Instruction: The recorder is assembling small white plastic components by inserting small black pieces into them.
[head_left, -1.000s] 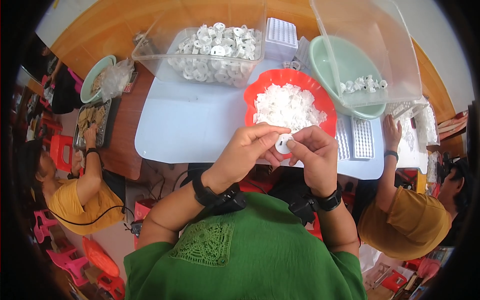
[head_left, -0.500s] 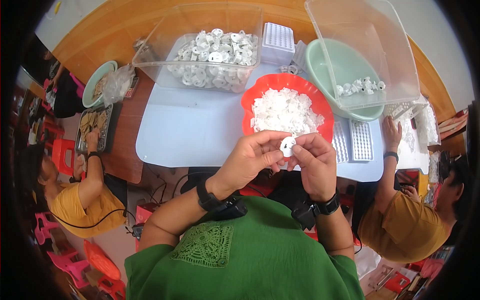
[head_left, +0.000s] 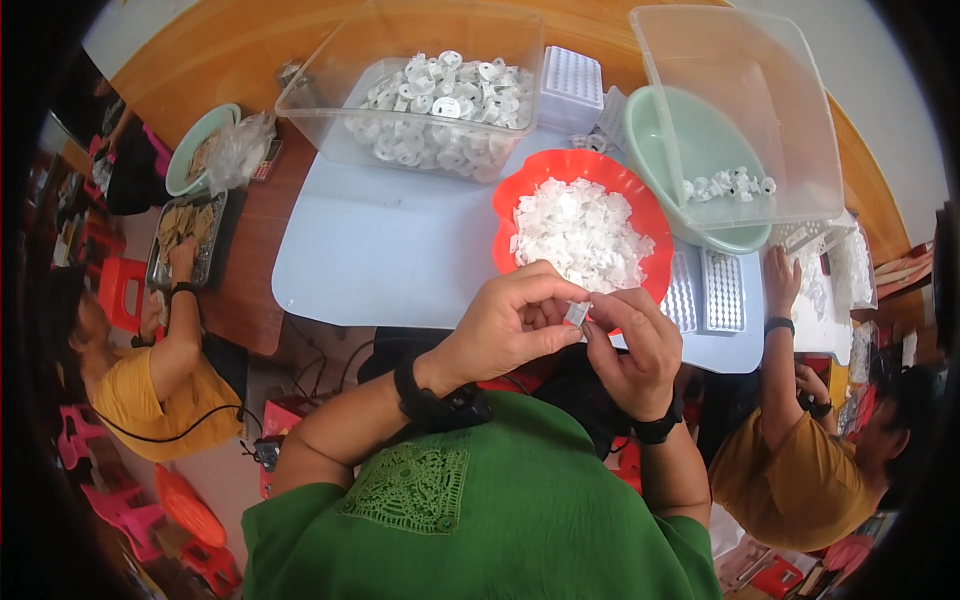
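A small white plastic part (head_left: 577,313) is pinched between my two hands, just off the near edge of the red bowl. It is turned so that a squarish side shows, and the fingers cover much of it. My left hand (head_left: 505,322) grips it with thumb and forefinger from the left. From the right, the fingertips of my right hand (head_left: 638,345) close on it. The scalloped red bowl (head_left: 508,200) behind my hands holds a heap of small white plastic pieces (head_left: 580,230). Farther back, a clear bin (head_left: 320,125) holds many round white parts (head_left: 440,105).
A green basin (head_left: 650,140) stands at the back right, with a clear bin (head_left: 740,90) tilted across it and several white parts inside. White pegged trays (head_left: 722,290) lie at the table's right. Co-workers in yellow sit at left (head_left: 190,400) and right (head_left: 770,460).
The white part has been turned from its round face to a squarish side. My right hand has shifted slightly right and down, and its fingers have curled over more.
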